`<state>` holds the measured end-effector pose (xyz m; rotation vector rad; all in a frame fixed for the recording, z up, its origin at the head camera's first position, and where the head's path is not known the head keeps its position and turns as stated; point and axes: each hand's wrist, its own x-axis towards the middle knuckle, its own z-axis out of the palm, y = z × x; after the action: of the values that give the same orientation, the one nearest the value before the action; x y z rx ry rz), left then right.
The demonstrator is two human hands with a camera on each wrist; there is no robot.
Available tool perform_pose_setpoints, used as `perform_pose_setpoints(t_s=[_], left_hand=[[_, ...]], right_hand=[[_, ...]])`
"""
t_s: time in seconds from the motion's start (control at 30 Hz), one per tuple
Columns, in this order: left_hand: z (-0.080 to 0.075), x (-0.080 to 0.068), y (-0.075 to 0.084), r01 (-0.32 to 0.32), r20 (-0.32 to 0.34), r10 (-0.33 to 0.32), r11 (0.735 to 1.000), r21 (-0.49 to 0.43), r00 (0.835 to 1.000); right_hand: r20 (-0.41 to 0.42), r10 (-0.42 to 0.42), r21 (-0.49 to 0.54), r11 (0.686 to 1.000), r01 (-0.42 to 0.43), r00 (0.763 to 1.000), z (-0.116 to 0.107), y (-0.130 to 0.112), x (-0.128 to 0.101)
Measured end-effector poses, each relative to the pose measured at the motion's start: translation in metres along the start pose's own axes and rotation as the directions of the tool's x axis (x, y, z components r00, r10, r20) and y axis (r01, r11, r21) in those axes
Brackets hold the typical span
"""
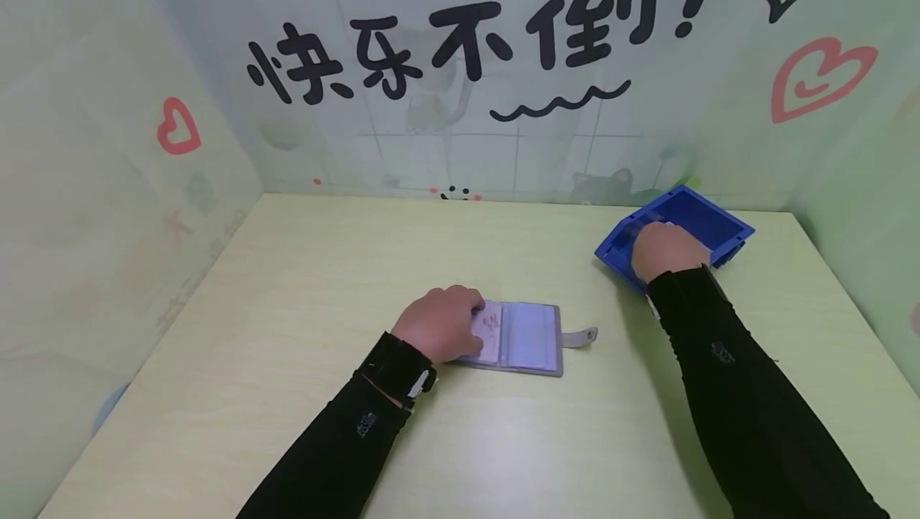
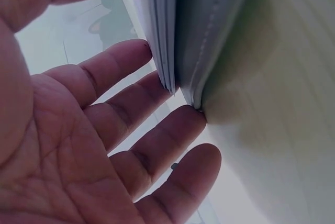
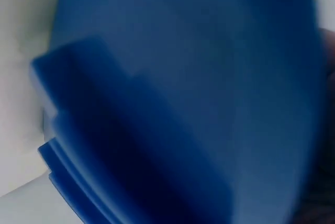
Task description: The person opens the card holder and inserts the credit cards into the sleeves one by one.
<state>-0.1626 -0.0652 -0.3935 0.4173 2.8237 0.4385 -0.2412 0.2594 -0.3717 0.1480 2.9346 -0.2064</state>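
A small card holder (image 1: 532,335) lies spread on the table, with clear sleeves, a grey cover and a strap with a snap out to the right. My left hand (image 1: 442,323) rests at its left side, thumb over the left page. In the left wrist view, the fairly straight fingers (image 2: 167,135) reach the edges of the sleeves (image 2: 162,35) and the stitched cover (image 2: 209,30). My right hand (image 1: 664,251) reaches into a blue plastic bin (image 1: 707,219); its fingertips are hidden, and I cannot tell what they hold. Blue plastic (image 3: 183,67) fills most of the right wrist view.
The bin stands at an angle near the back right of the pale wooden table (image 1: 323,263). A printed backdrop (image 1: 460,144) with black characters rises along the back edge, with side panels (image 1: 877,184) at left and right.
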Motion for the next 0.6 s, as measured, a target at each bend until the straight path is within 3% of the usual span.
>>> perform_pose_setpoints(t_s=[0.2,0.6], left_hand=[[-0.0001,0.0005,0.0008,-0.001,-0.003,0.002,1.000,0.007,1.000],[-0.0007,-0.0005,0.0029,-0.007,-0.006,0.007,1.000,0.006,1.000]], right_hand=[[0.038,0.022,0.001,1.000,-0.022,0.999,0.0004,-0.0004,0.0012],[0.021,0.012,-0.028,1.000,-0.012,1.000,0.0076,-0.0028,-0.0024]])
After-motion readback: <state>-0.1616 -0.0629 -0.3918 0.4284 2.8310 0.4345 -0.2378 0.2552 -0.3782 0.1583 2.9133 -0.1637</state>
